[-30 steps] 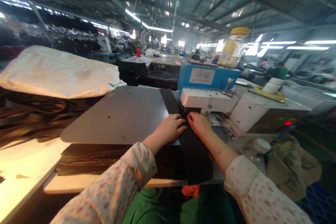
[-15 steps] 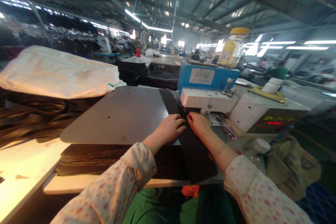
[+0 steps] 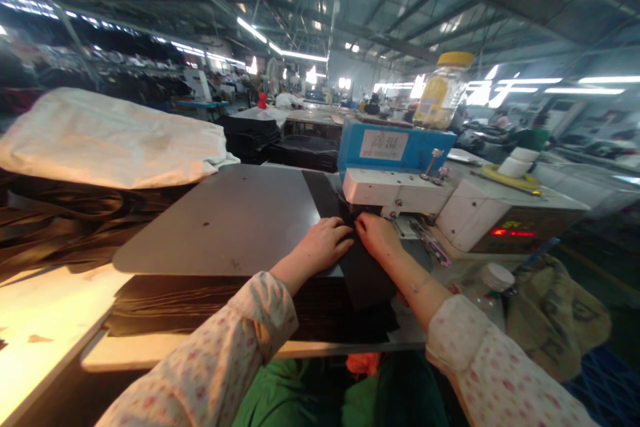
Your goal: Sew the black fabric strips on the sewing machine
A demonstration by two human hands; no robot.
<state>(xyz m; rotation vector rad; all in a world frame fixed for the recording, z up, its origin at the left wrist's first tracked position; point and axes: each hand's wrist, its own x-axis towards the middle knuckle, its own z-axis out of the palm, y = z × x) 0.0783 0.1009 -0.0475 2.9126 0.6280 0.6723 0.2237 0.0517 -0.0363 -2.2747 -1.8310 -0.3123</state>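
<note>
Strip: long black fabric strip [image 3: 367, 277] lies on the dark grey counter [image 3: 225, 220] and runs under the head of the white and blue sewing machine [image 3: 400, 190].
Left hand [image 3: 325, 245]: flat and unclenched just before the machine, pressing the strip, likely to keep it smooth.
Right hand [image 3: 379, 235]: alongside, fingers spread on the strip, seemingly steadying its edge.

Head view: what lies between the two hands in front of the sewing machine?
In the head view, only the black fabric strip lies between the left hand and right hand, which nearly meet on it, just before the sewing machine.
</note>
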